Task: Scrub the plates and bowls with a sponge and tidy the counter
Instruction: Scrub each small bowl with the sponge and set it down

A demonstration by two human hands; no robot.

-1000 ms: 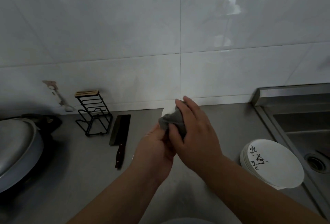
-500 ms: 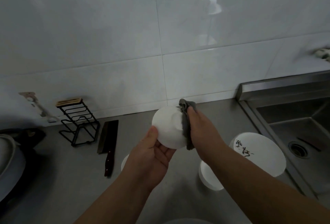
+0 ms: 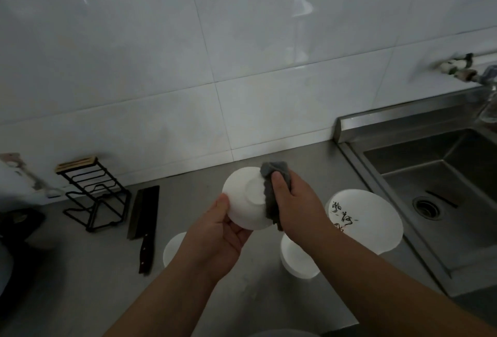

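You hold a white bowl (image 3: 246,202) above the grey counter (image 3: 80,296), its base turned toward the camera. The fingers of your left hand (image 3: 215,237) curl under the near rim, with the thumb laid on the outer wall. The fingers of your right hand (image 3: 295,202) are folded around the grey sponge (image 3: 270,209), and the thumb presses it against the right side of the bowl's underside. This looks like the middle of the scrubbing, with the outside of one bowl under the sponge. Nothing visible tells washed pieces from unwashed ones. A second bowl (image 3: 298,265) sits on the counter just beneath your right forearm, and a third bowl (image 3: 172,250) shows partly behind your left wrist. A white plate (image 3: 376,232) marked with black brushed characters lies near the sink's edge. If these await their turn, most of the washing is left, and so is the tidying: a cleaver (image 3: 144,213) lies flat on the counter beside a black wire rack (image 3: 94,197). The inside of the held bowl faces away from you, so what it holds cannot be told. The two bowls on the counter are too hidden by your arms to show their contents, and the plate's face looks bare apart from its lettering. The steel sink (image 3: 403,164) at the right holds no dishes in its visible part, only a thin dark object (image 3: 441,199) beside the drain.
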